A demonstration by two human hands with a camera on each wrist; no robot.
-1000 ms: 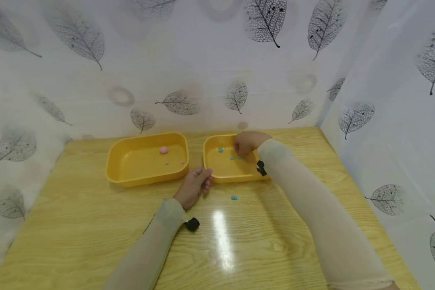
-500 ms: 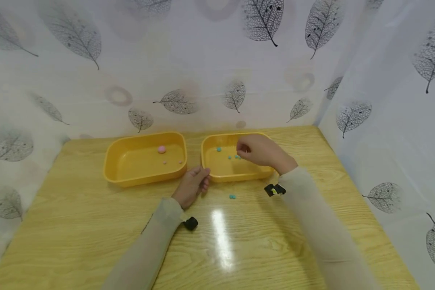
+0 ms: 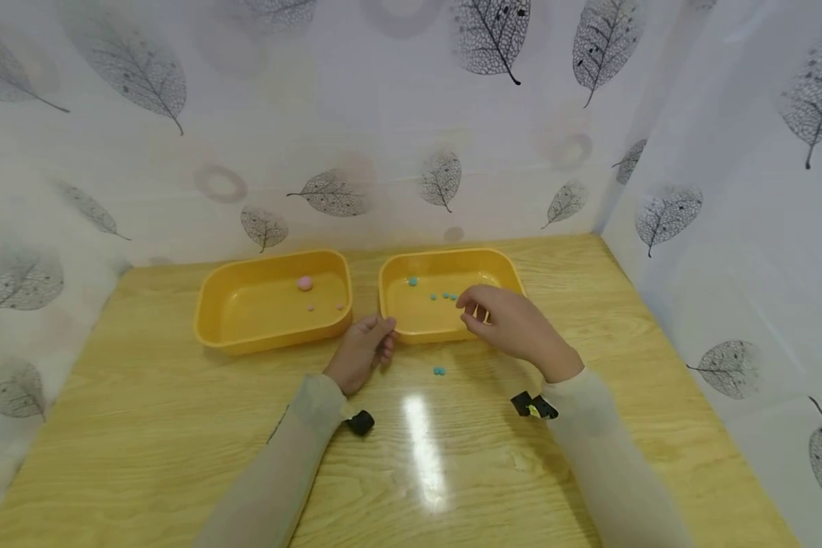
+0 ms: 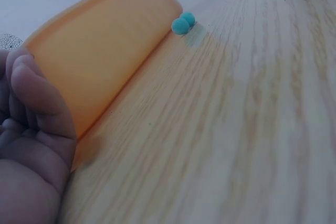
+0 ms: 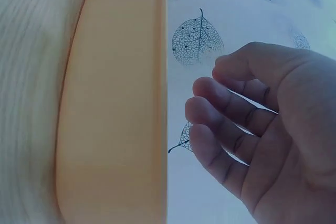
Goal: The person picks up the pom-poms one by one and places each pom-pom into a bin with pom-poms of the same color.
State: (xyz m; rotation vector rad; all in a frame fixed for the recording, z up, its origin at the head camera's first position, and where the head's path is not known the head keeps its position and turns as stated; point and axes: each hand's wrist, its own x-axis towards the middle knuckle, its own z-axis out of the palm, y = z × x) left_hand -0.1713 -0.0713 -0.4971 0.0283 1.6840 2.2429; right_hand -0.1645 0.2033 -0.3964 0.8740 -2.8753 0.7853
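My left hand (image 3: 361, 352) holds the near left corner of the right yellow tray (image 3: 438, 335), its fingers curled at the rim. The left wrist view shows those fingers (image 4: 39, 95) against the tray's wall. Over the tray's near right side hovers my right hand (image 3: 517, 323), fingers loosely bent and nothing between them. Several small teal balls (image 3: 446, 295) lie in that tray, with a larger teal piece (image 3: 413, 281) farther back. On the table in front of it, two teal balls (image 3: 439, 371) touch each other; the left wrist view shows this teal pair (image 4: 180, 26) too.
A second yellow tray (image 3: 274, 340) stands to the left, holding one larger pink ball (image 3: 304, 283) and two tiny pink ones. Behind the wooden table (image 3: 178, 426) hangs a white leaf-patterned curtain (image 3: 377, 114), which also runs along the sides.
My right hand has come up out of the right tray and back toward me, its fingers loosening. The left hand stays at the tray's corner. The balls on the table have not moved.
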